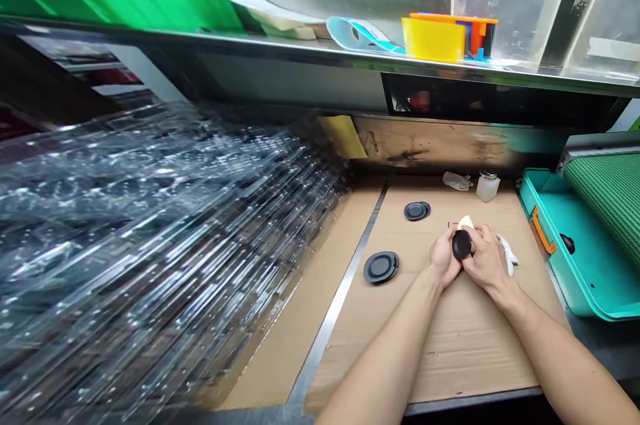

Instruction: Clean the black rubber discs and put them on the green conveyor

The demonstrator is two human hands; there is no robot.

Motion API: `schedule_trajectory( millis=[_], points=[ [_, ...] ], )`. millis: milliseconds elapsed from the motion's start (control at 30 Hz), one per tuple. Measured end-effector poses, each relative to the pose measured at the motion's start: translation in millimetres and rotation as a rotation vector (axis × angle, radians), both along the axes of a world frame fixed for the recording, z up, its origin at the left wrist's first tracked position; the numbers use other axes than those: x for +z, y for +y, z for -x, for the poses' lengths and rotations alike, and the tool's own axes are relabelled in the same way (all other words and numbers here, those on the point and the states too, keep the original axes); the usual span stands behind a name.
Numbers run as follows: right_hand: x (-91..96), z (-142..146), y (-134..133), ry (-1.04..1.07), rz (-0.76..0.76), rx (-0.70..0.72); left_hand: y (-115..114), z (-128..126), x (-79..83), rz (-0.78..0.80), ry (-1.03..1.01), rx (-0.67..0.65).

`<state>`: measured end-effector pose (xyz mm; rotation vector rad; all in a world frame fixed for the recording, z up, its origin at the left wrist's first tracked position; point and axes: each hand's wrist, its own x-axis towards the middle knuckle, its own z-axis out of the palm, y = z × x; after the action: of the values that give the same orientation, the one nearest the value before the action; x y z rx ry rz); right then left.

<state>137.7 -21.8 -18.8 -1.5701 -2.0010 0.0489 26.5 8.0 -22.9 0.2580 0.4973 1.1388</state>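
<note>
Between my two hands is a small black round part, its smooth flat face turned towards me. My left hand curls around its left side. From the right, the fingers of my right hand close on the same part. A cream-coloured piece, perhaps a cloth or pad, pokes out just beyond my fingertips; which hand grips it is hidden. Flat on the cardboard to the left lie a dark round lid-like part and, farther back, a similar dark part. A crumpled white cloth lies beside my right hand.
Stacked clear plastic trays fill the left side. At the back stand a small translucent bottle and a crumpled plastic bag. A teal bin sits right, beneath a green conveyor belt. A shelf above holds a yellow container.
</note>
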Motion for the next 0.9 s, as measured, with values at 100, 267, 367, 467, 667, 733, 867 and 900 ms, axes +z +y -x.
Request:
schedule_trajectory(
  millis=[100, 267, 367, 467, 667, 733, 867, 900],
  points=[
    [3.2, -3.6, 1.5, -0.071, -0.007, -0.105, -1.8, 2.1, 1.4, -0.021, -0.011, -0.138],
    [12.6, -17.9, 4.2, -0.13, -0.092, -0.213, -5.4, 7.4, 2.4, -0.008, 0.089, -0.271],
    [17.0, -30.6, 9.4, -0.101, -0.131, -0.232, -5.1, 5.1, -2.6, -0.048, 0.208, -0.253],
    [20.0, -39.9, 15.8, 0.018, -0.207, -0.242, -1.3, 5.1, -6.4, -0.066, 0.247, -0.123],
    [14.4, -25.7, 13.6, 0.156, -0.185, 0.0, 6.8, 13.6, -0.5, -0.024, 0.071, 0.026],
    [7.4, -14.9, 7.2, 0.093, -0.12, 0.045, 7.9, 13.5, 1.0, -0.033, -0.01, -0.007],
    [-4.9, 4.9, -4.9, 0.026, -0.036, 0.026, 11.6, 11.2, -1.8, 0.04, -0.018, 0.002],
    [-6.0, 8.6, -6.0, 0.014, -0.022, 0.041, 12.8, 11.2, -2.9, 0.055, -0.019, -0.014]
  ],
)
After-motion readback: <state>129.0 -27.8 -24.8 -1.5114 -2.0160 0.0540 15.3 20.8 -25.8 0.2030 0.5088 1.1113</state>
